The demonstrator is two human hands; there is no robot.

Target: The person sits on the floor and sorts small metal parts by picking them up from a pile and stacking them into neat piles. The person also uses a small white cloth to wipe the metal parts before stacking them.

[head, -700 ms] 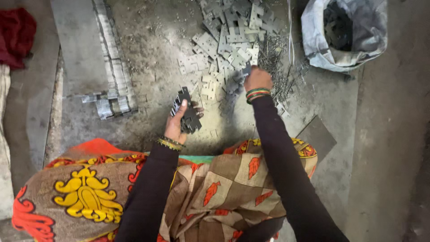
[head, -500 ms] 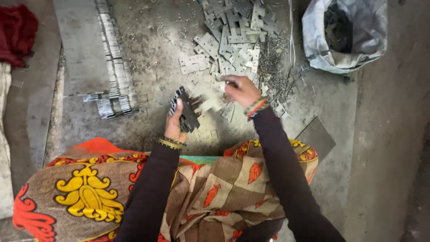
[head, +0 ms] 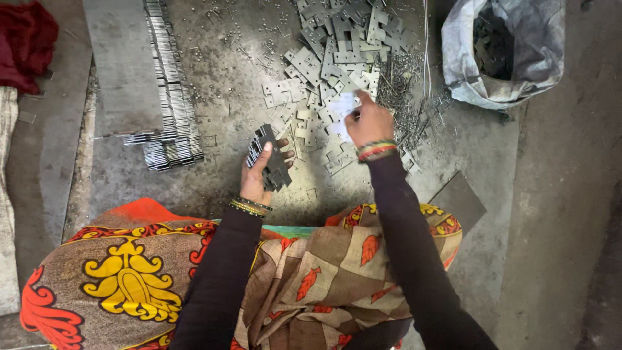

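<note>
A person sits on a concrete floor (head: 214, 78) in patterned cloth (head: 194, 279), seen from above, dark sleeves reaching away from the lap toward 12 o'clock. The left hand (head: 259, 175) is clenched around a fanned stack of dark metal plates (head: 271, 159), thumb pressed on top. At about 1 o'clock from it, the right hand (head: 369, 120), banded with coloured bangles, pinches a single pale notched plate (head: 342, 107) at the near edge of a loose heap of flat metal plates (head: 337, 52) spread over the floor at 12 o'clock. Thin metal pins (head: 405, 97) are scattered just beside the heap at 1 o'clock. A flat dark tile (head: 457, 201) lies at 3 o'clock near the knee. At 10 o'clock, tightly packed rows of stacked plates (head: 170, 97) run along a grey slab (head: 120, 65). Farthest off, at 2 o'clock, an open grey sack (head: 518, 65) stands with dark metal pieces (head: 495, 42) inside it; their exact kind cannot be told. A red cloth (head: 26, 42) lies at 10 o'clock.
</note>
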